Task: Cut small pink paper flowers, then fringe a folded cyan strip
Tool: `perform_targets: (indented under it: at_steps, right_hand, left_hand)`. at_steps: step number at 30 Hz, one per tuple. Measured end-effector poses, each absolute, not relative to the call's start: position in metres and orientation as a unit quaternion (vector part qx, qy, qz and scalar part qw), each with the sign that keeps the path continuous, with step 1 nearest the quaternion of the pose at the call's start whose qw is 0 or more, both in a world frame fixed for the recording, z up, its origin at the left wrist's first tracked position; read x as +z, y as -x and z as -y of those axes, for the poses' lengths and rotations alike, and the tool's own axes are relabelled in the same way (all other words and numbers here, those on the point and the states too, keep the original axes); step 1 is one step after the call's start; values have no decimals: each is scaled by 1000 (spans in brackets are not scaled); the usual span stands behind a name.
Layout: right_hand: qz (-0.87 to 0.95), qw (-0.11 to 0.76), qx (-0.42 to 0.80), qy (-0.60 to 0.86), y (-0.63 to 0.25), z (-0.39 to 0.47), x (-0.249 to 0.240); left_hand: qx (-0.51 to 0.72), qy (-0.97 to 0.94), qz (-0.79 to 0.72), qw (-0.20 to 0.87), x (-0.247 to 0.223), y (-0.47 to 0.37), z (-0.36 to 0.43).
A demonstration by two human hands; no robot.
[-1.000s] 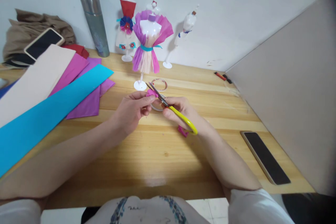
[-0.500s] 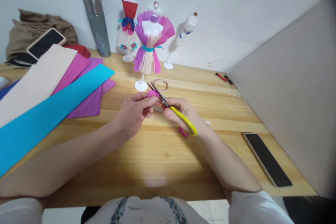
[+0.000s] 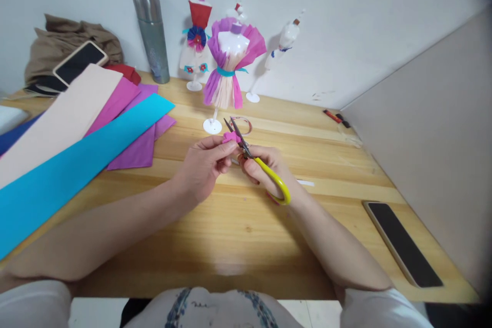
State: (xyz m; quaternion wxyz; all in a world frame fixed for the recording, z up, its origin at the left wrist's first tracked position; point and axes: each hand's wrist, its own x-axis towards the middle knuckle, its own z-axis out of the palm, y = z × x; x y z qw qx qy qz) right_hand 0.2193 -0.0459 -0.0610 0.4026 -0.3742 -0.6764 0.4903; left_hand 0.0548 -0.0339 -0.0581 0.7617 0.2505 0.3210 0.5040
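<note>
Between thumb and fingers, my left hand (image 3: 203, 164) pinches a small bright pink piece of crepe paper (image 3: 230, 137). My right hand (image 3: 267, 164) grips yellow-handled scissors (image 3: 272, 171), whose dark blades point up and left, slightly parted, right at the pink piece's edge. Behind the blades lies a roll of tape (image 3: 243, 124) on the table. A second ring-shaped item is mostly covered by my fingers. Under the scissor handle a bit of dark pink paper (image 3: 272, 198) shows. Just behind my hands stands a small mannequin (image 3: 226, 61) dressed in purple, pink and cream paper with a blue waistband.
Folded crepe paper in blue (image 3: 88, 164), cream (image 3: 82, 102) and purple (image 3: 134, 146) covers the left side. A steel flask (image 3: 154, 36), other small mannequins (image 3: 200, 15) and brown cloth (image 3: 77, 36) stand along the wall. At right lie a phone (image 3: 402, 243) and a red marker-like item (image 3: 331, 116).
The whole view has shifted, so things sit a little further right. Both hands keep their grip on the pink paper and the scissors, with the blades still at the paper.
</note>
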Motion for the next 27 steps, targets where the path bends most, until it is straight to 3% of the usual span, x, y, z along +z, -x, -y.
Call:
perform_targets:
  at_steps: [27]
  right_hand:
    - [664,411,489,389,-212,53,-68]
  left_hand:
    - [513,-261,-349,739,-58,-55,35]
